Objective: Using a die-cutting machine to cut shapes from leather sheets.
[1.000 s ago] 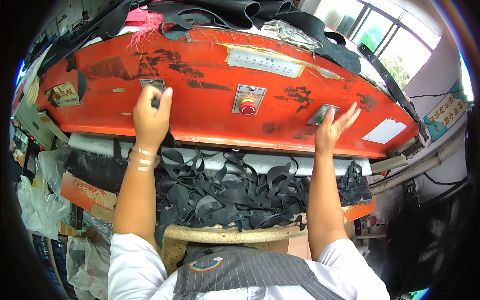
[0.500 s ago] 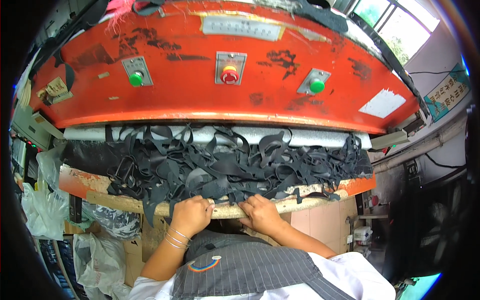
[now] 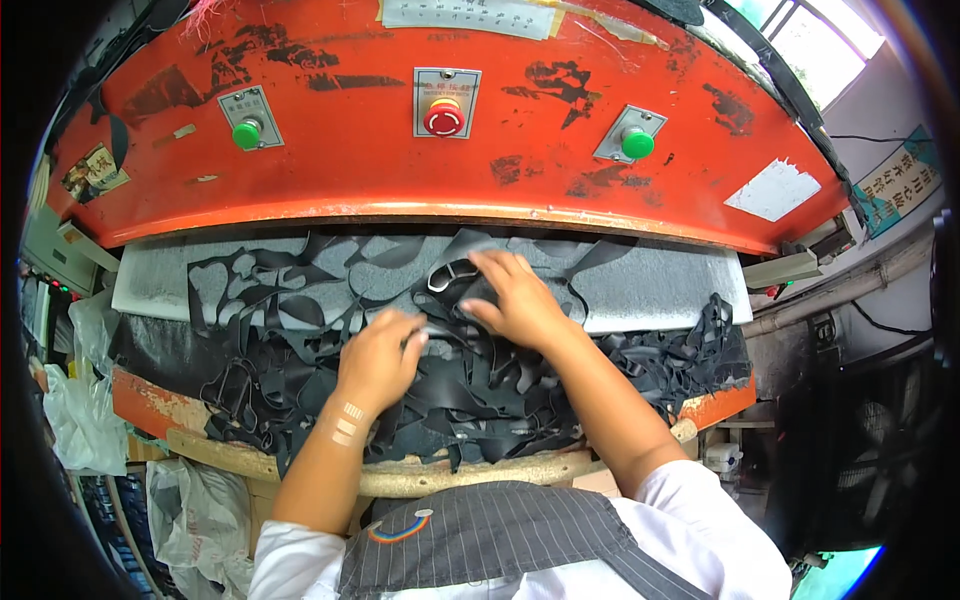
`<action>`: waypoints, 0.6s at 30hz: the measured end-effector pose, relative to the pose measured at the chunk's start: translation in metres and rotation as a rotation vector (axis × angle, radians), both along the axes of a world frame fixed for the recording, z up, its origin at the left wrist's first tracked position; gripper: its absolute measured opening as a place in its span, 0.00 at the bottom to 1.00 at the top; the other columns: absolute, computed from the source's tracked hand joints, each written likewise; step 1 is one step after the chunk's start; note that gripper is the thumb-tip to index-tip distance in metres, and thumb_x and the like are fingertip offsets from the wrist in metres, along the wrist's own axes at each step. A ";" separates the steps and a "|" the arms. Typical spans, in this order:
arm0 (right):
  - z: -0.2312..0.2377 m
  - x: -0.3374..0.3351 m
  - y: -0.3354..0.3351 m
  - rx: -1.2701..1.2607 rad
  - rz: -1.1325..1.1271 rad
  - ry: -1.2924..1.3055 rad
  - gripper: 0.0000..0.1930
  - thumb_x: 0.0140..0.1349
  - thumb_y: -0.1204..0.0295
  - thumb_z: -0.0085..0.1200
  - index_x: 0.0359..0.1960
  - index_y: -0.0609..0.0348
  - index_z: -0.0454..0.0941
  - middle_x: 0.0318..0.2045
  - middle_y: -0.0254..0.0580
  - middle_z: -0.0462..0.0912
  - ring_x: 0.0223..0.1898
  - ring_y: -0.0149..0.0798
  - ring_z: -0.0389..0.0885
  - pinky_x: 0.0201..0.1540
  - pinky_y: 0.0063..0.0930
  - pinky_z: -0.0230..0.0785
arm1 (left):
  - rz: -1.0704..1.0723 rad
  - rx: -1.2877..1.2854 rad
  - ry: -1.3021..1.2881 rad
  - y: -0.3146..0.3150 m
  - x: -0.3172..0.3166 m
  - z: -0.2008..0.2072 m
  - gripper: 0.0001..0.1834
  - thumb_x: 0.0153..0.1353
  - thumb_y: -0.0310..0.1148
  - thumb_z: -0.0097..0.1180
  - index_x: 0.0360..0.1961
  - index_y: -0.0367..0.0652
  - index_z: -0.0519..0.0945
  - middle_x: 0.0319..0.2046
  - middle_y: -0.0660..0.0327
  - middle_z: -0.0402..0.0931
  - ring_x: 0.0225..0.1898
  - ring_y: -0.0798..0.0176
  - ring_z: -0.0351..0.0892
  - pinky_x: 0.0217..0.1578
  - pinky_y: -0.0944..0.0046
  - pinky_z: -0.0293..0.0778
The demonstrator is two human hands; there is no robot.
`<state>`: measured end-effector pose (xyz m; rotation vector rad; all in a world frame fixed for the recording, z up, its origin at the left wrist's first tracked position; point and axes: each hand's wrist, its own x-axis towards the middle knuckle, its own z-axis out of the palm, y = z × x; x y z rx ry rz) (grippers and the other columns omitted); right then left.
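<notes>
My right hand reaches over black sheet scraps, thumb and fingers apart around a small ring-shaped piece with a pale metallic rim. It looks like a cutting die; whether the fingertips touch it cannot be made out. Lower and to the left, my left hand is over the scraps, slightly blurred, its thumb apart from bent fingers. Beneath and beyond both hands lies a thin black sheet full of cut-out holes on a pale board. Tangled black offcuts are heaped nearer me.
A red machine front stands across the far side, with two green buttons and a red stop knob. A worn wooden bar edges the bench near my apron. Plastic bags hang at left; a dark fan is at right.
Both hands have left the front bar and moved forward over the scraps. More of the pale board and holed sheet shows, with the offcuts heaped nearer me. The ring-shaped piece is now visible.
</notes>
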<state>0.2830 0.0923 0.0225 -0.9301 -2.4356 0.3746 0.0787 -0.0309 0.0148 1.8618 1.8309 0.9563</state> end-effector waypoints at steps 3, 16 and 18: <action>-0.037 -0.026 0.041 -0.068 0.114 -0.029 0.25 0.53 0.64 0.66 0.52 0.58 0.75 0.50 0.49 0.77 0.56 0.53 0.70 0.56 0.42 0.68 | 0.122 -0.063 0.052 0.057 0.003 -0.016 0.12 0.58 0.34 0.60 0.43 0.45 0.81 0.40 0.56 0.78 0.42 0.48 0.80 0.41 0.53 0.75; -0.044 0.002 0.082 -0.055 0.040 0.134 0.24 0.49 0.68 0.67 0.49 0.61 0.77 0.41 0.50 0.81 0.47 0.53 0.76 0.51 0.40 0.69 | 0.147 -0.191 -0.070 0.071 0.012 -0.032 0.11 0.53 0.32 0.65 0.35 0.39 0.81 0.33 0.53 0.80 0.35 0.49 0.80 0.38 0.57 0.74; -0.057 0.004 0.078 -0.024 0.051 0.119 0.26 0.49 0.68 0.68 0.52 0.59 0.77 0.40 0.48 0.81 0.46 0.51 0.75 0.51 0.40 0.68 | 0.161 -0.159 -0.072 0.064 0.012 -0.033 0.12 0.53 0.32 0.66 0.36 0.39 0.81 0.33 0.54 0.80 0.34 0.50 0.80 0.37 0.57 0.74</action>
